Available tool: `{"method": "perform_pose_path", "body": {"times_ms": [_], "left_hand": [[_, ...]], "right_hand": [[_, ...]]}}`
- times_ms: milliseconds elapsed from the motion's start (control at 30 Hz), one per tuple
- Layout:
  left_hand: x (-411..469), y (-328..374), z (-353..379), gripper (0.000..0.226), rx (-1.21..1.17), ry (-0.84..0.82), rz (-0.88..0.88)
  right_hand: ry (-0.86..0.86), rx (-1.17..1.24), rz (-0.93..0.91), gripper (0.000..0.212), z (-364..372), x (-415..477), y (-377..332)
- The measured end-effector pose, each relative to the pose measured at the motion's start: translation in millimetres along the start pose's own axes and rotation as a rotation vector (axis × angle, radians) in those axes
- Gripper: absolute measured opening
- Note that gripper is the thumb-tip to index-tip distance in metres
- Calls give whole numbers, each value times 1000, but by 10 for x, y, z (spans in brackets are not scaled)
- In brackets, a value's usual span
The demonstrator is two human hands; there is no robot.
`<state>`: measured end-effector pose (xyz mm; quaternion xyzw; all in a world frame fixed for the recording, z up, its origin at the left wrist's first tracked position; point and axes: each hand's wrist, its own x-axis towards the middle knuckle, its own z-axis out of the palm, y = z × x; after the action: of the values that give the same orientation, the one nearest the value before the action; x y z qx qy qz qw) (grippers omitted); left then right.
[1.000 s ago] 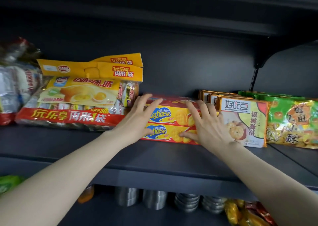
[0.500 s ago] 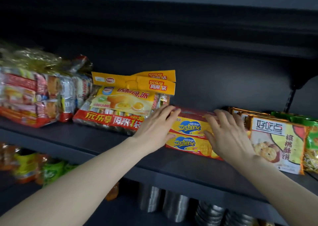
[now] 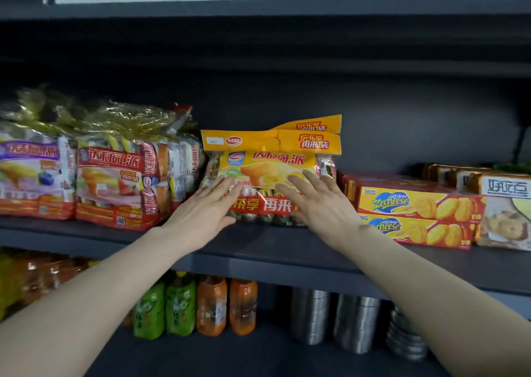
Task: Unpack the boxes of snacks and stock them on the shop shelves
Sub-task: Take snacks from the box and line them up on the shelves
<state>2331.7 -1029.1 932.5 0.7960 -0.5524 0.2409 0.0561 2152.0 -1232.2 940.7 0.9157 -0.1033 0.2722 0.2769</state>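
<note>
A yellow and red bag of snack pies [image 3: 270, 161] stands on the dark shelf [image 3: 258, 247], with a second yellow header behind it. My left hand [image 3: 205, 205] lies flat against the bag's lower left front, fingers straight. My right hand [image 3: 319, 201] lies flat against its lower right front, fingers spread. Two stacked yellow and red Zecheese boxes [image 3: 416, 216] sit just right of the bag, apart from both hands.
Red and purple pie bags [image 3: 86, 172] fill the shelf's left part. Cookie packs [image 3: 502, 204] stand at the far right. On the shelf below are green and orange bottles [image 3: 195, 305] and steel cups [image 3: 333, 316]. Another shelf board runs overhead.
Both hands left the Zecheese boxes and moved left onto the front of the yellow pie bag. The view swung left and up, showing more bags at the left.
</note>
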Motion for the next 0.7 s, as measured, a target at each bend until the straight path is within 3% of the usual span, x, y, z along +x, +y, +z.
{"method": "perform_pose_path", "body": {"times_ms": [100,233,300,400,533,600,700], "left_hand": [[214,-161,55,78,4,-45,2],[545,-231,197,86,-6,-121,-4],[695,-249,250,95,-20,-152,-7],[880,-301,315,110,-18,-146,-11],[1036,-279,475,116,95,-56,-27],[1112,-277,519,121,124,-15,-49],[1176,-277,497,133,134,-3,-45]], "right_hand": [[-140,-24,30,68,-2,123,118],[-330,-64,-27,91,171,289,264],[-362,-44,-62,80,386,345,321],[-195,-114,-134,73,680,420,359],[-154,-204,-70,96,954,615,373],[-46,-163,-101,84,909,718,324],[240,-57,-129,40,621,1023,379]]}}
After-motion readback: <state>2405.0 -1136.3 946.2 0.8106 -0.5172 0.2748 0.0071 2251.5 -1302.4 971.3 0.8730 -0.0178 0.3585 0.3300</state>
